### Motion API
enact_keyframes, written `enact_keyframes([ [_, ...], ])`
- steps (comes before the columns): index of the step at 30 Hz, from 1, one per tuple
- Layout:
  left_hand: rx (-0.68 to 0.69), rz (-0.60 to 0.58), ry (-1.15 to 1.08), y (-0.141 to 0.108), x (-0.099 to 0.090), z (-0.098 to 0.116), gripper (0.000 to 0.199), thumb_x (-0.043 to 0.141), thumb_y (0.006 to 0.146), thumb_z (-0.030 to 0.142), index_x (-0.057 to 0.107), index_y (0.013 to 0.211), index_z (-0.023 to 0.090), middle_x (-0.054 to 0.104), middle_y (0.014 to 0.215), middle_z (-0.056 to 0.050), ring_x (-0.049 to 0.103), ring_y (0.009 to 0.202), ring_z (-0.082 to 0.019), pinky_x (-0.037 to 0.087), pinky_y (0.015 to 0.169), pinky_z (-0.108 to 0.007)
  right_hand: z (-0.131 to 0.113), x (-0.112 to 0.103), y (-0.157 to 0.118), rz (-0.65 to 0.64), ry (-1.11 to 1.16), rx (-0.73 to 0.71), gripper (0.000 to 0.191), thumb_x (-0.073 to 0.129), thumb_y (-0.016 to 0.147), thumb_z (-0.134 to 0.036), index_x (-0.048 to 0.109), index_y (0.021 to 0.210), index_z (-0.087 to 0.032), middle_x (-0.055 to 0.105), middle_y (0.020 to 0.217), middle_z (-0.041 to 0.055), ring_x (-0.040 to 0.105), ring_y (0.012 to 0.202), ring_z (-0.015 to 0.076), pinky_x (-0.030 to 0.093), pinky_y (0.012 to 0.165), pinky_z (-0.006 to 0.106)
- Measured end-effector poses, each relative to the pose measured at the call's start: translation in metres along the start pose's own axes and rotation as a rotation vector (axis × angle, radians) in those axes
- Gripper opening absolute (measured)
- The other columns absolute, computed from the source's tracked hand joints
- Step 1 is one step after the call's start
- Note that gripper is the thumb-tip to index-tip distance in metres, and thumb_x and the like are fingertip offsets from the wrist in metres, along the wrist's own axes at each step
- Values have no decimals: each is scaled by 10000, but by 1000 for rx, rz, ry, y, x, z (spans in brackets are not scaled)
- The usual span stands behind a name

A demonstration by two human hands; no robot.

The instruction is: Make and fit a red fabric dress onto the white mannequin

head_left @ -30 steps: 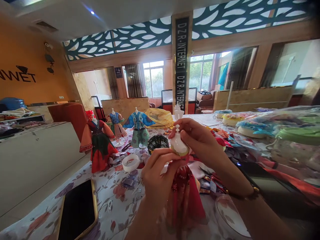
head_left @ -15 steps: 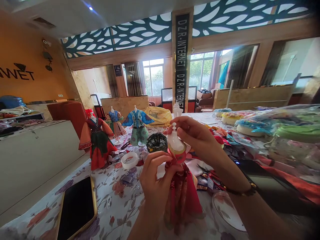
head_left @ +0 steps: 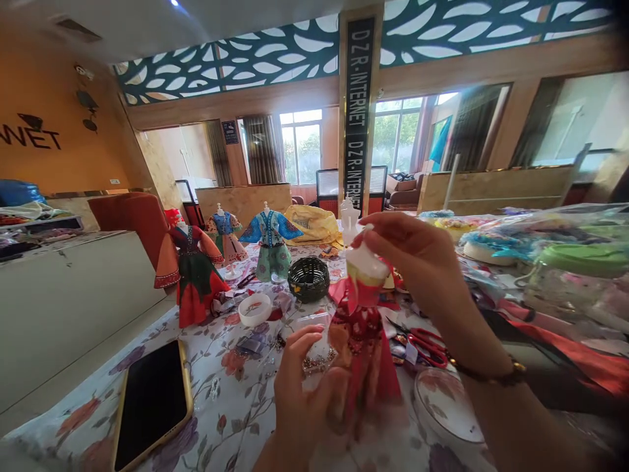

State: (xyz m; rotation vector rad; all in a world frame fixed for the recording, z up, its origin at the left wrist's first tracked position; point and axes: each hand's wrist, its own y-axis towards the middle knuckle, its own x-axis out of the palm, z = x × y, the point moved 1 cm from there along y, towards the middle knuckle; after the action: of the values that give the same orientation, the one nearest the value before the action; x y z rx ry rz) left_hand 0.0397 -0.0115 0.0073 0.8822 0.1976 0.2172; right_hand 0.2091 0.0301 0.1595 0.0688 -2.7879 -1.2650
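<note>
Right hand [head_left: 420, 259] pinching white mannequin [head_left: 366, 263]; left hand [head_left: 296, 387] spread beside red skirt [head_left: 366, 373].

Looks like a small doll body [head_left: 366, 262], smooth, white and shiny at the top. Has a pale yellow band [head_left: 364, 275] under the white part, then a pink-red band [head_left: 368, 295] around the chest. Sparkles a bit with dark red at the waist [head_left: 362, 328]. Wears a long red skirt [head_left: 366, 373] that gets wider going down. Stands almost straight up, just right of the middle, mostly in the frame's lower half. Goes blurry near the hem.
</note>
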Motion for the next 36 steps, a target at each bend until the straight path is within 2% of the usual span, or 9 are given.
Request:
enact_keyframes([
  [5, -307, 31, 307, 2, -12, -11, 280, 634, 819, 336, 553, 1060, 220, 630, 1116, -85, 643, 989, -254, 535, 841, -443, -13, -30, 7, 249, 58, -37, 54, 701, 793, -212, 716, 839, -234, 681, 733, 0, 614, 676, 121, 496, 607, 247],
  [9, -277, -289, 520, 11, -13, -18, 250, 662, 785, 244, 619, 1027, 196, 644, 1164, -97, 600, 1111, -293, 491, 933, -495, -24, -54, 7, 431, 26, -74, 41, 702, 798, -218, 725, 794, -252, 650, 748, 4, 618, 694, 145, 525, 639, 288],
  [12, -212, -551, 603, 13, -9, -23, 330, 709, 746, 230, 648, 1069, 200, 588, 1298, -94, 496, 1248, -310, 424, 1025, -513, -28, -65, 4, 437, -71, -77, 77, 669, 837, -268, 724, 799, -307, 644, 809, -2, 632, 821, 182, 528, 779, 344],
  [15, -170, -632, 690, 13, -4, -27, 502, 742, 713, 237, 604, 1192, 177, 504, 1389, -117, 403, 1320, -331, 359, 1076, -541, -29, -69, 2, 419, -110, -63, 75, 661, 843, -305, 720, 809, -336, 638, 816, 7, 636, 872, 222, 529, 769, 383],
  [20, -54, -660, 731, 16, 4, -30, 382, 604, 754, 77, 654, 1116, 187, 527, 1368, -97, 380, 1336, -305, 266, 1125, -546, -24, -57, 7, 423, 3, -31, 29, 704, 803, -267, 718, 789, -287, 649, 780, 4, 634, 742, 170, 543, 659, 333],
  [23, -75, -692, 710, 17, 6, -29, 303, 549, 768, 53, 710, 988, 185, 582, 1302, -103, 439, 1287, -296, 330, 1095, -503, -18, -38, 7, 363, 58, 7, 25, 705, 796, -233, 720, 814, -241, 658, 707, -9, 614, 631, 113, 519, 601, 260],
  [26, -108, -691, 694, 19, 3, -29, 353, 517, 744, 17, 723, 943, 224, 622, 1243, -75, 534, 1185, -246, 442, 1007, -400, -8, -15, 4, 209, 76, 41, 82, 704, 788, -235, 715, 870, -235, 688, 734, -20, 632, 652, 107, 523, 617, 248],
  [30, -155, -656, 706, 21, -7, -31, 397, 529, 682, 28, 724, 955, 241, 641, 1187, -78, 570, 1127, -245, 479, 934, -351, 7, 5, 0, 67, 3, 24, 85, 707, 775, -245, 694, 858, -234, 695, 736, -20, 657, 694, 128, 528, 604, 255],
  [36, -216, -598, 760, 20, -16, -35, 400, 512, 695, 41, 715, 977, 239, 634, 1193, -88, 561, 1132, -245, 470, 916, -339, 21, 10, 1, 104, -21, 6, 105, 653, 823, -233, 675, 926, -232, 702, 771, -11, 664, 743, 142, 537, 617, 271],
])
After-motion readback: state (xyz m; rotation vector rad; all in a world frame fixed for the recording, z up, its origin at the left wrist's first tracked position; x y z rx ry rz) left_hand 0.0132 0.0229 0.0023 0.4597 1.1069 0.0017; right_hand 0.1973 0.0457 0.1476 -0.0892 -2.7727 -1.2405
